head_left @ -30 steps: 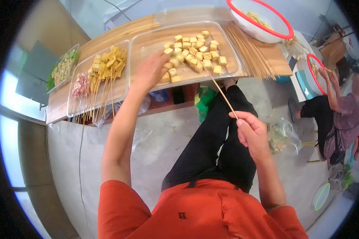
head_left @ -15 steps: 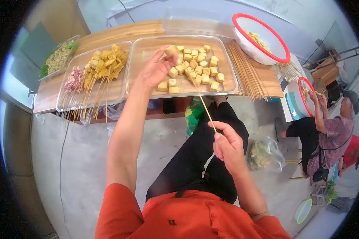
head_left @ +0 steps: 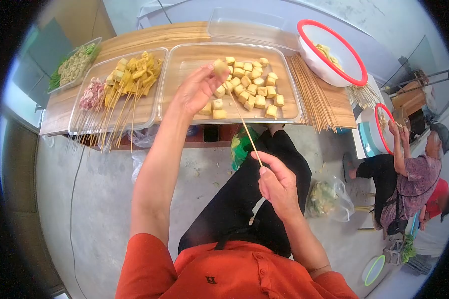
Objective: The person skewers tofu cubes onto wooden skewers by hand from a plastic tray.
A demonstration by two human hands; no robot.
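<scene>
The left hand [head_left: 197, 89] is over the large transparent tray [head_left: 185, 56], palm turned partly up, and its fingers and thumb are pinching one pale yellow cube [head_left: 220, 68], which is a little blurred. The right hand [head_left: 278, 185] is in front of the front edge of the surface [head_left: 179, 32], above the person's lap; its thumb and index finger are pressed together on the lower part of a thin stick [head_left: 247, 130]. The stick leans up and to the left across the tray's front rim, and its upper end is among the cubes near the left hand. I cannot tell if this end has entered any of them.

More loose cubes [head_left: 252, 89] lie in the right half of the large tray, with some near its front rim. To the left, a second tray [head_left: 145, 110] carries yellow folded pieces [head_left: 144, 74] and pink pieces [head_left: 92, 94], with sticks that reach past the front edge. At the surface's left edge is a container of pale food and green leaves [head_left: 75, 67]. Near the right edge lies a bundle of sticks [head_left: 311, 92], and in the back right corner stands a white basin [head_left: 348, 50] with a red rim.
</scene>
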